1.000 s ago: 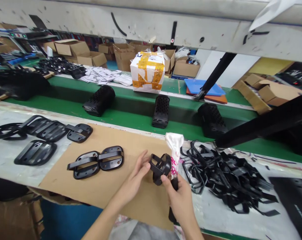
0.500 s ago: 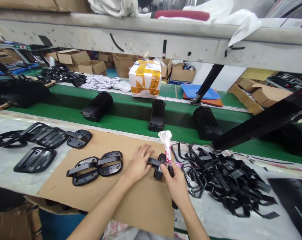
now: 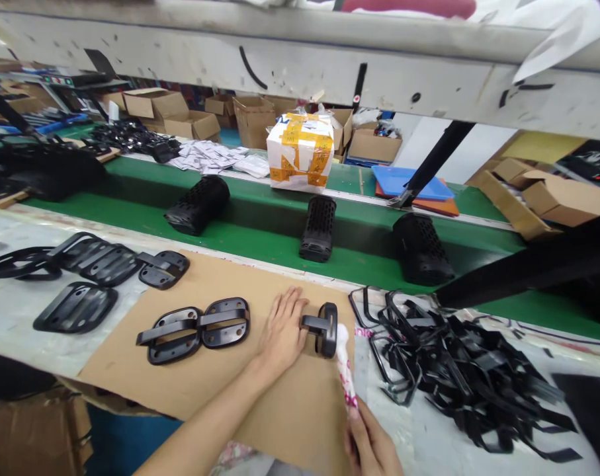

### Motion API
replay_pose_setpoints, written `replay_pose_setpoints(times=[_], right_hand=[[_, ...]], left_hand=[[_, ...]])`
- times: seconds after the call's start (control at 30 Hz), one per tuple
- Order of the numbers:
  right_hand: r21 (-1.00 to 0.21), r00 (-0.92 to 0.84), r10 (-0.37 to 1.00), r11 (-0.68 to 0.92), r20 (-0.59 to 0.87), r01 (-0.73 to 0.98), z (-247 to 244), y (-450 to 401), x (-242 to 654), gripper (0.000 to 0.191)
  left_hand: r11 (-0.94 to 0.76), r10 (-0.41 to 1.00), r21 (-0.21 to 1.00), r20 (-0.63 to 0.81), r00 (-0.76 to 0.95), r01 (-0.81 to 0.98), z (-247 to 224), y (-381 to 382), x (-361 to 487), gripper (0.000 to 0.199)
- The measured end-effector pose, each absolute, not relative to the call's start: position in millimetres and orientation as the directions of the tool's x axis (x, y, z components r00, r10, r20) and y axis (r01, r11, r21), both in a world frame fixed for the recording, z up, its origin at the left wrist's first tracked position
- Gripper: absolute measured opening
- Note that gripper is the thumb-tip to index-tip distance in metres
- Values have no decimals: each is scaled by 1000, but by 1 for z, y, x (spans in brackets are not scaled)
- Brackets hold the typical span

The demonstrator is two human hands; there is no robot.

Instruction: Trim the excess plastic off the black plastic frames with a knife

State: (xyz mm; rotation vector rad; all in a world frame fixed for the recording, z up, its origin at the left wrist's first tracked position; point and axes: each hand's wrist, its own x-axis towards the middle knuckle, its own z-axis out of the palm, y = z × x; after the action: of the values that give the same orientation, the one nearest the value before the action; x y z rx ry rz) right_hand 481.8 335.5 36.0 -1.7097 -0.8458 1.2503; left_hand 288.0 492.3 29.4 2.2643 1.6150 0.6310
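Observation:
My left hand [image 3: 281,328] lies on the brown cardboard sheet [image 3: 280,413], fingers spread, its fingertips beside the bracket of a black part [image 3: 328,330]. My right hand [image 3: 372,441] grips a hammer-like tool [image 3: 346,377] whose head and upper handle are wrapped in white and pink plastic. The wrapped head is at the right side of that black part. To the left, two black oval plates with strap handles [image 3: 173,335] [image 3: 225,322] lie side by side on the cardboard.
A pile of black brackets [image 3: 463,370] lies to the right. More black plates [image 3: 76,307] are at the left. Black perforated housings [image 3: 318,228] stand along the green belt [image 3: 260,231]. Behind are a taped white box [image 3: 300,152] and a slanting black post [image 3: 528,264].
The wrapped tool in my right hand has moved down and towards me, its head now beside the black part. The part stands turned slightly, and the whole view has shifted.

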Motion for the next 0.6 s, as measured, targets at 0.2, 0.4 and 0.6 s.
replay_pose_setpoints(times=[0.2,0.4,0.6], right_hand=[[-879,288,842,-476,-456,0,30,334,473,79],[-895,205,884,-441,-421,66,40,347,479,74],[-884,224,865,-467,-450,25,47,350,479,72]], left_hand=[[-329,944,481,178,277,813,32,492,289,58],[-321,947,482,177,268,815,30,492,290,59],[-323,946,484,162,280,813,31,492,288,57]])
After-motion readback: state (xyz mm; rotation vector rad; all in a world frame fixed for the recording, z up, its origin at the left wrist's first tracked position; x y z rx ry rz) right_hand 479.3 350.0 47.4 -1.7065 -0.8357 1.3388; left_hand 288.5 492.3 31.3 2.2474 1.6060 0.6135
